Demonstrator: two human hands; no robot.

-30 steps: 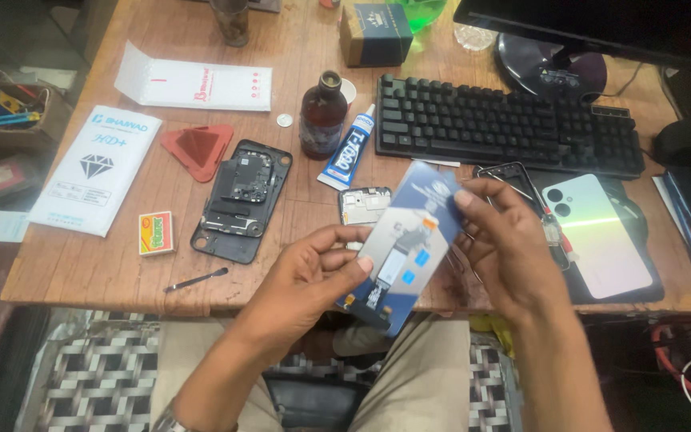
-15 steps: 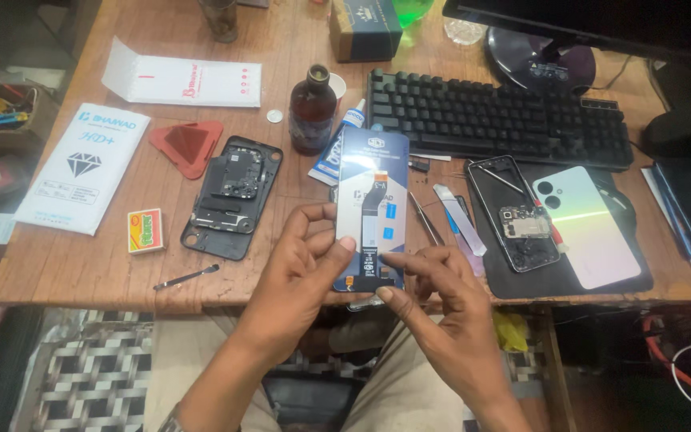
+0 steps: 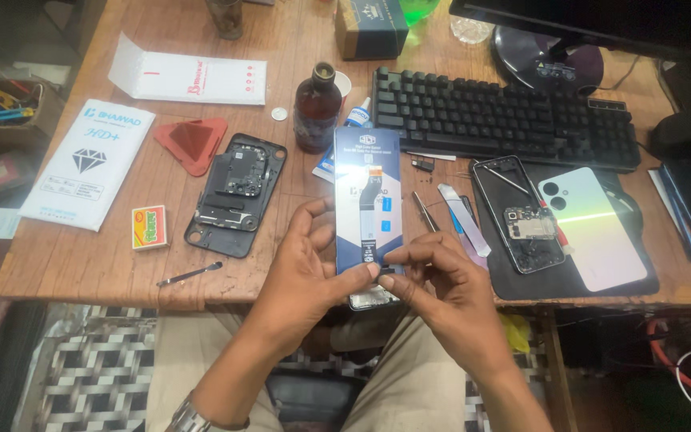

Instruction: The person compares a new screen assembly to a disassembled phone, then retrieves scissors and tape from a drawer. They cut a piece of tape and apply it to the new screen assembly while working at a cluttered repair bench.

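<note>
Head view: left hand [image 3: 307,268] grips blue rectangular phone display panel [image 3: 368,200] upright; right hand [image 3: 441,284] pinches its lower edge flex tab. Judged: inspection step; peeling needs steady pull.

Two hands: left hand [image 3: 301,268], right hand [image 3: 441,292], their fingers [image 3: 361,276] meeting on one blue phone-screen panel [image 3: 367,196].

Left of the fingers, on the bench [image 3: 81,260]:
- one opened black phone frame [image 3: 237,194]
- one red triangular stand [image 3: 192,144]
- two white flat packets [image 3: 89,162] [image 3: 189,80]
- one small matchbox [image 3: 149,227]
- one thin black pry tool [image 3: 189,274]

Beyond the fingers:
- one brown bottle [image 3: 317,110]
- one black keyboard [image 3: 505,120]
- one coin [image 3: 280,114]

Right of the fingers:
- one black mat [image 3: 625,280]
- one stripped phone body [image 3: 519,214]
- one pale green back cover [image 3: 590,228]
</note>
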